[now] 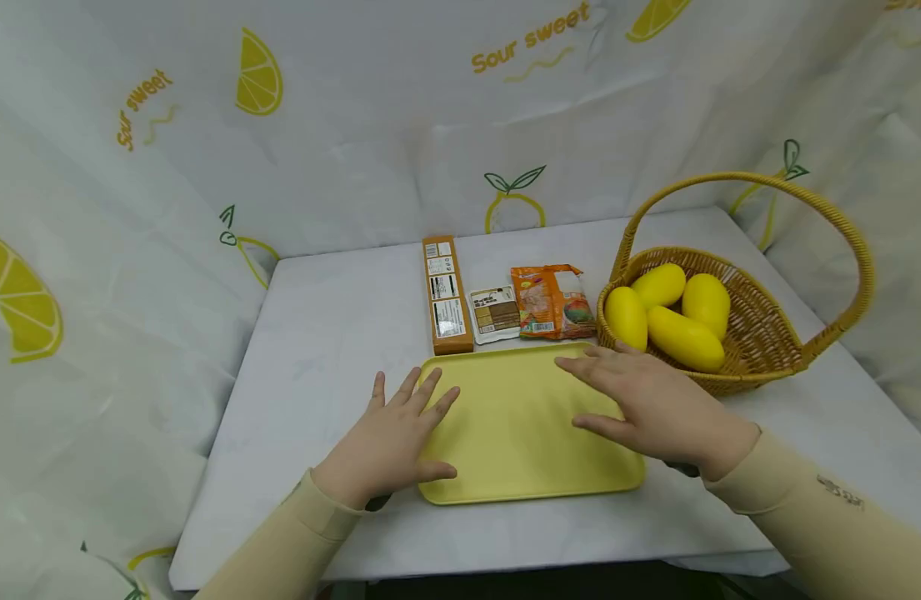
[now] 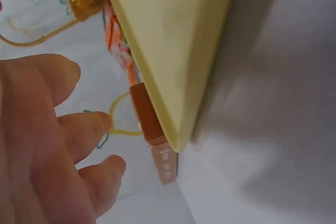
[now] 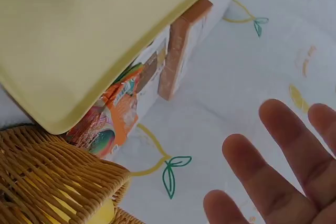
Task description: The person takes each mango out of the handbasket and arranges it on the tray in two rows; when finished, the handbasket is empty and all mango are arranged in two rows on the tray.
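Note:
A yellow tray [image 1: 531,425] lies flat on the white-covered table. Over its left edge hovers my left hand [image 1: 391,437], fingers spread and holding nothing; the left wrist view shows its fingers [image 2: 86,129] apart from the tray's rim. My right hand [image 1: 655,408] is above the tray's right side, in front of the basket, with fingers extended and nothing held. In the right wrist view, its fingers [image 3: 283,166] are also apart from everything. Behind the tray lie a long brown box [image 1: 447,296], a small white-and-brown packet [image 1: 494,315] and an orange bag [image 1: 552,302].
At the right stands a wicker basket [image 1: 760,333] with a tall arched handle, holding several yellow mangoes [image 1: 685,337]. Lemon-printed white cloth [image 1: 370,125] hangs behind the table. The table [image 1: 310,350] extends left of the tray.

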The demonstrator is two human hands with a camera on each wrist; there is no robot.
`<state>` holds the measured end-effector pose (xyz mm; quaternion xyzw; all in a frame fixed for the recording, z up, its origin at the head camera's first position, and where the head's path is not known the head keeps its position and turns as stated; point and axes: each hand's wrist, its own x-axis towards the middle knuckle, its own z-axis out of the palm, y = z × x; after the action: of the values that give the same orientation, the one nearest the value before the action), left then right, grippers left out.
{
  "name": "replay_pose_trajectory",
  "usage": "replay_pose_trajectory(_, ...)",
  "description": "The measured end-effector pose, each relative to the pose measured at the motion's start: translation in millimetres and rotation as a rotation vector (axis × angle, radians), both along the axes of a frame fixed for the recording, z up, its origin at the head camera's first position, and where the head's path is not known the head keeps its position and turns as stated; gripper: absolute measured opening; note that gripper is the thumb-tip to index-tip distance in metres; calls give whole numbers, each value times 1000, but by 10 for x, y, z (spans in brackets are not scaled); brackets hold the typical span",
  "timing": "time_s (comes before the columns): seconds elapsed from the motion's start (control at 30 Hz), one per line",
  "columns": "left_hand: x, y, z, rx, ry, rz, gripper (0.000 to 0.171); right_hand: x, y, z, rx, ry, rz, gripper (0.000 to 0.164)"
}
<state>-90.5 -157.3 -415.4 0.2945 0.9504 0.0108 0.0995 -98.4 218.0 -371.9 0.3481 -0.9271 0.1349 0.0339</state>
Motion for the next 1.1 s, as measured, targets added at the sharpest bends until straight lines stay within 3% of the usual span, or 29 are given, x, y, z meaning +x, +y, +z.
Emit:
replay_pose_trajectory(0.1,76,-98,-118,1,-19,27,105,-39,119,121,-161,-67,-111,50)
replay_pose_trajectory(0.23,154,-207,-272,15,-42,65,106,-205,373,220,-499,-276,-309,37)
replay_pose_trajectory(0.37,199,-270,-351,26,-57,87,106,-435,653,224,-893,-559,-370,41)
replay_pose_trajectory(0.5,219,-291,-385,45,-69,87,104,-649,868,162,-1145,-846,-375,61)
replay_pose_trajectory(0.63,235,-297,-397,52,-69,83,103,-819,988,103,-1208,-1056,-408,82)
replay_pose_trajectory(0.73,242,-302,-393,54,-70,87,103,-920,1033,54,-1255,-1157,-427,84)
replay_pose_trajectory(1.1,249,-330,-400,43,-110,126,108,-1081,1077,-81,-1236,-1262,-428,88)
